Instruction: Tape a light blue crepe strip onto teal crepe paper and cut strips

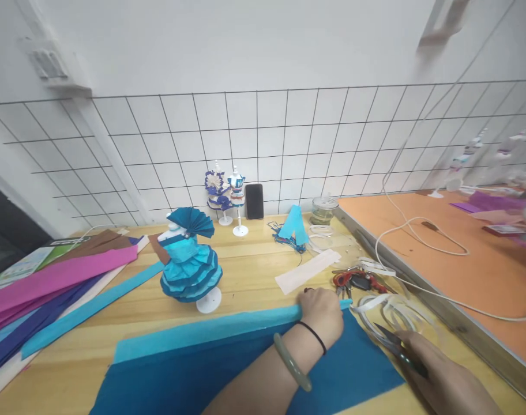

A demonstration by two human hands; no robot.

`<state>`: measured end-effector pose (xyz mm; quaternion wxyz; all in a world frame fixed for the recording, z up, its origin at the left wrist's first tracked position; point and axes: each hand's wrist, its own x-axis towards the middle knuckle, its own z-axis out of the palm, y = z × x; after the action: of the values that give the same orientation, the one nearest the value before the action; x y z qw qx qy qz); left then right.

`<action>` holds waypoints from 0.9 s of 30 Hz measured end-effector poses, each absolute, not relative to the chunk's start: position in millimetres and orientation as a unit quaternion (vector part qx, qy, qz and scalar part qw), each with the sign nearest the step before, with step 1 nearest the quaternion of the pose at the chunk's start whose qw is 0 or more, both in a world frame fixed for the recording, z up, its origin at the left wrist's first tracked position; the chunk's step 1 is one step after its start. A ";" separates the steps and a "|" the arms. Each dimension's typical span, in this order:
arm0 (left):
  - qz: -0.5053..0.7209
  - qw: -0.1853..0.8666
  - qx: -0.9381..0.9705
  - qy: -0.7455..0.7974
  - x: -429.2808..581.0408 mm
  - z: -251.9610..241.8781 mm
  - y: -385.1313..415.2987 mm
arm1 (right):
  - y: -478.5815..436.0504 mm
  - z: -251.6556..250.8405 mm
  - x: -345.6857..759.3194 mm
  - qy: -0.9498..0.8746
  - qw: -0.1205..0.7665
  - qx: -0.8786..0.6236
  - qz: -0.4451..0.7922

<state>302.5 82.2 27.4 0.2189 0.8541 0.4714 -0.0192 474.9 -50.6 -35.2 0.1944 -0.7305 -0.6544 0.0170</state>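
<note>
My left hand point(322, 317), wearing a bangle and a black band, is closed on the light blue paper strip point(194, 327) at its right end. That strip lies along the top edge of a dark blue paper sheet point(180, 369). Fingertips of this hand are partly hidden. My right hand point(440, 369) holds scissors point(390, 339), blades pointing left and up, beside the sheet. A coil of white ribbon point(397, 314) lies just beyond the blades, its end near the strip's right tip.
A dress form in blue paper ruffles point(189, 265) stands at left, near coloured paper strips point(64, 282). Behind are two small decorated stands point(239, 199) and a phone point(254, 202). Keys point(360, 280), a white strip point(308, 271) and a cable point(453, 308) lie at right.
</note>
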 end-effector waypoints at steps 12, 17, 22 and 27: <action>-0.032 0.206 0.865 0.457 303.2 30.8 80.3 | -58.2 -55.2 493.1 -0.678 0.130 -0.724 -0.008; -0.025 0.190 0.872 0.451 303.9 33.7 74.2 | -58.3 -61.4 492.8 -0.674 0.145 -0.724 -0.023; -0.015 0.178 0.884 0.431 302.7 33.2 71.3 | -56.9 -60.7 489.8 -0.662 0.177 -0.728 -0.016; -0.014 0.180 0.888 0.422 302.3 33.7 71.7 | -60.4 -60.5 486.5 -0.658 0.228 -0.717 -0.026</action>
<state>302.3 71.7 33.7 0.1799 0.8882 0.4225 -0.0145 486.5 -60.4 -60.5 0.2280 -0.7169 -0.6584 -0.0258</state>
